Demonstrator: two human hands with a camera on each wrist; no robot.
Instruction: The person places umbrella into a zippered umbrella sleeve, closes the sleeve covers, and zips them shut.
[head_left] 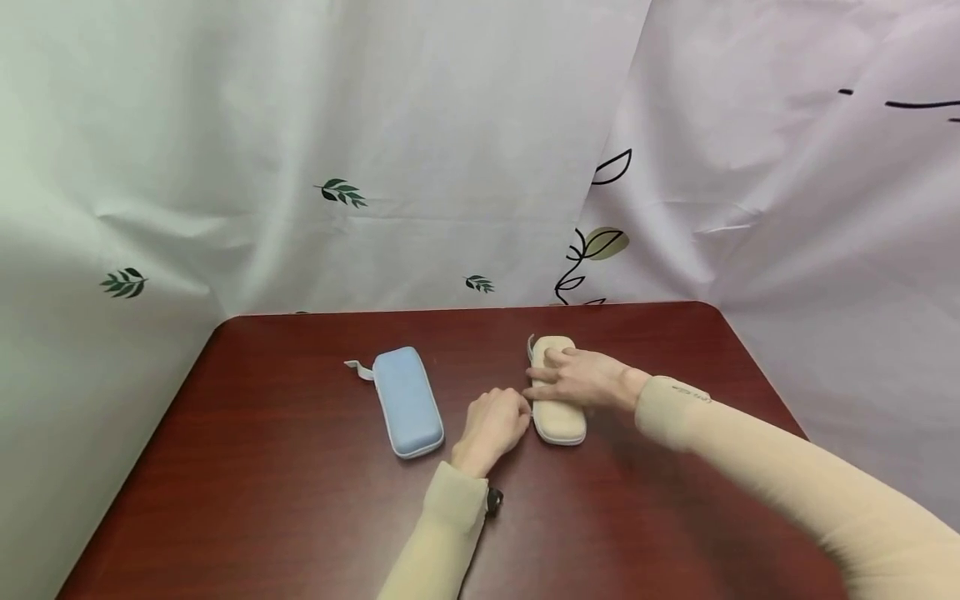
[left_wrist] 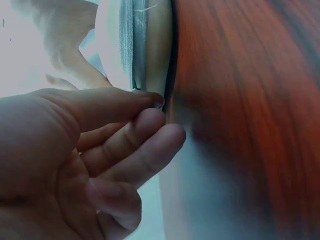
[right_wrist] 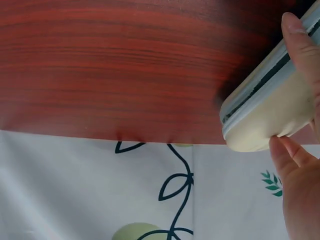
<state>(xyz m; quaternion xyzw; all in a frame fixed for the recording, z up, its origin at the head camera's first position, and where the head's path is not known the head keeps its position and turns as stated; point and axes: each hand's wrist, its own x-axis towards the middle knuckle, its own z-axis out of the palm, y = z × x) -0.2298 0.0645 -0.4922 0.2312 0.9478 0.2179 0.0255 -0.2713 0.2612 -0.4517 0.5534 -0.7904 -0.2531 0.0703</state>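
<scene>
A cream zip case (head_left: 558, 421), long and round-cornered, lies on the table right of the middle, with a grey loop at its far left corner. My left hand (head_left: 492, 423) is at its left side, pinching a small piece at the zip (left_wrist: 139, 45) between thumb and forefinger; the fingertips mostly cover that piece. From the right, my right hand (head_left: 588, 379) reaches across the case and holds it, fingers over the top. The right wrist view shows the thumb (right_wrist: 297, 40) against the zip side, where a dark slit runs between pale bands.
A light blue zip case (head_left: 408, 402) with a pale strap (head_left: 360, 369) lies left of my left hand. The dark red wooden table (head_left: 247, 467) ends at a white curtain (head_left: 450, 150) with leaf prints. A small black object (head_left: 494, 501) sits at the left wrist.
</scene>
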